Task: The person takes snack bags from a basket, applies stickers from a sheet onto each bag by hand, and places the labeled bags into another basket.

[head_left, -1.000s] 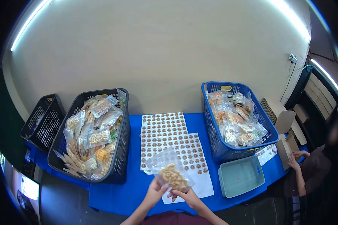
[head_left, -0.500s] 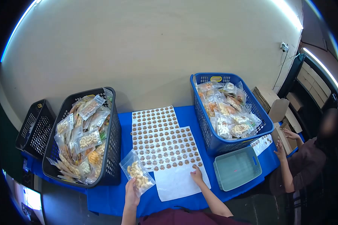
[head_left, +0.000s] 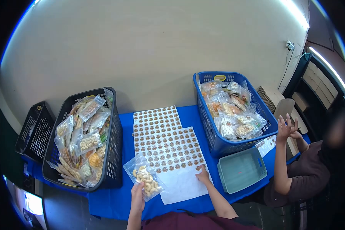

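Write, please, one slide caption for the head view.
Left hand holds a clear bag of cashew-like pieces; right hand touches a sticker sheet.

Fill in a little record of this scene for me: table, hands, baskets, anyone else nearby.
Table: blue cloth
Left hand: holding a clear packet of pale, curved pieces
Right hand: at the lowest row's right end on the front label sheet; whether a label is lifted, can't tell
Left side: black basket of filled packets
Right side: blue basket, also of packets; green tray in front
Nearby: co-worker's raised hand
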`<move>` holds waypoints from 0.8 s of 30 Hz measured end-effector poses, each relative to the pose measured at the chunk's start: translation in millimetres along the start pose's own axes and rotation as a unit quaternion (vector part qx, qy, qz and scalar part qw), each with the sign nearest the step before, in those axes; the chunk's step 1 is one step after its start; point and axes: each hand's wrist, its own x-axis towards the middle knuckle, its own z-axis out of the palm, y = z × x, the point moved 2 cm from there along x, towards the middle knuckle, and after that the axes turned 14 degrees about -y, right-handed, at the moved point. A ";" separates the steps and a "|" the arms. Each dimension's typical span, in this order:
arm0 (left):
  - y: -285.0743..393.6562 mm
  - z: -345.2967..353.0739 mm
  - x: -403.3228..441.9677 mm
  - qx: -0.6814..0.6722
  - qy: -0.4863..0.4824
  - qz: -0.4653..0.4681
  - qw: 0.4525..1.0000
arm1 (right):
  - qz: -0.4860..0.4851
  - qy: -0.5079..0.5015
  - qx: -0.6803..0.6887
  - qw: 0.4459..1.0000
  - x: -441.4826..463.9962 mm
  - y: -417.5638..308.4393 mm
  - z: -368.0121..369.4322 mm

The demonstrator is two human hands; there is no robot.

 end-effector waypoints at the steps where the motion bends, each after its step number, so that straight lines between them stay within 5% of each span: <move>1: -1.5 0.1 0.3 0.004 -0.003 0.001 1.000 | 0.001 -0.014 0.007 1.000 -2.4 -6.2 -4.9; 11: 2.2 -0.2 -0.8 0.052 -0.003 0.031 0.998 | -0.028 0.058 -0.104 0.993 1.1 0.8 5.3; 20: 4.8 -3.3 -5.2 0.052 0.012 0.041 0.998 | 0.054 -0.099 0.015 0.994 -5.3 -33.5 -17.3; 24: 1.5 -4.8 -7.6 0.052 0.012 0.036 0.998 | 0.038 -0.104 -0.036 0.993 18.8 -8.0 -1.2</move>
